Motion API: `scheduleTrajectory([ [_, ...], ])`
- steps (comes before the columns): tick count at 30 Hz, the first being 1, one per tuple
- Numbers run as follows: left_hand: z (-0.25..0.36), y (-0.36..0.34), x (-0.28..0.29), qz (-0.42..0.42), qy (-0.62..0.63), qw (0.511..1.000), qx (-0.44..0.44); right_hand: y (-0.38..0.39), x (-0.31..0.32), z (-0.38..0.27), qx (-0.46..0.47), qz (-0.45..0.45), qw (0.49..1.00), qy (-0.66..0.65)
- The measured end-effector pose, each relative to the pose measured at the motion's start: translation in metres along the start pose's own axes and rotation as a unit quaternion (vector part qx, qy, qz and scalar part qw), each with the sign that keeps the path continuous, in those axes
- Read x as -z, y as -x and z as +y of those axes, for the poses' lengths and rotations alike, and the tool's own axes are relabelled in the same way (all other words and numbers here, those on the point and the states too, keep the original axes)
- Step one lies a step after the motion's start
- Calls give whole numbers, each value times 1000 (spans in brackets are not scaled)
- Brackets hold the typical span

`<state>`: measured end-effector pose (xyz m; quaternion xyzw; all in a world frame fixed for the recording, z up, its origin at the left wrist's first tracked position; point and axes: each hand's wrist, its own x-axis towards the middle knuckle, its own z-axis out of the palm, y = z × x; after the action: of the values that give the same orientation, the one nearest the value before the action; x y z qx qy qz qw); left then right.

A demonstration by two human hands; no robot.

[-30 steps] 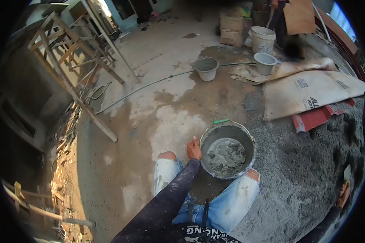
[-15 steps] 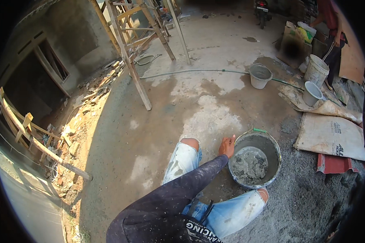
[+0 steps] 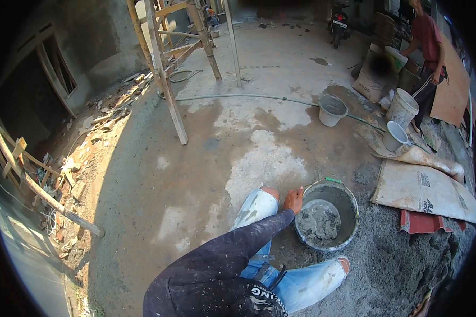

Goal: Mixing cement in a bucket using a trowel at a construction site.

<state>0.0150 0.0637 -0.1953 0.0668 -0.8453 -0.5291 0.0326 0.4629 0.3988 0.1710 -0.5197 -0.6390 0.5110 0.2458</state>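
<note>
Since the earlier frame, the left knee (image 3: 270, 192) has come closer to the left hand (image 3: 293, 201), and the view has swung a little, so more of the other person (image 3: 427, 42) shows. That left hand is curled at the left edge of the big gray bucket (image 3: 346, 203) and seems to hold its rim. The bucket stands upright on the floor (image 3: 195, 164), close by the left knee, with wet gray mix (image 3: 318, 219) in the bottom. Gray sand (image 3: 386, 269) lies right of the bucket. Low down to the right of the bucket, a tan bit may be the right hand (image 3: 422, 307), but it is too dim, so I cannot tell if it is wide or holding anything.

The bucket looks stiff and hard to break, but the mix likely makes it heavy. Wet spots could make it slippery. Good places to hold are both sides of the rim, or the green grip (image 3: 333, 180) at the bucket's far side. The mix looks soft and lumpy.

Past the bucket, a smaller bucket (image 3: 332, 112) stands by a hose (image 3: 254, 96). Right of the big bucket, a flat sack (image 3: 427, 191) lies over a red sheet (image 3: 432, 222).
</note>
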Motion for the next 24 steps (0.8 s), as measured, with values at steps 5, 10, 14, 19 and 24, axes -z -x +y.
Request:
scheduleTrajectory([
  [5,-8,-5,-6,-20,-18,999,-28,11,-66,21,-103,-193,975,31],
  [10,-21,1,-13,-32,-95,989,-113,25,-177,63,-68,-311,945,-81],
  [14,-19,-4,-19,-7,-135,974,-181,-8,-262,131,128,-332,935,19],
  [19,-17,-1,-14,-12,-66,991,-119,43,-317,146,478,-112,728,479],
  [24,-1,2,-6,-35,-21,991,-130,22,-284,196,450,-61,832,318],
])
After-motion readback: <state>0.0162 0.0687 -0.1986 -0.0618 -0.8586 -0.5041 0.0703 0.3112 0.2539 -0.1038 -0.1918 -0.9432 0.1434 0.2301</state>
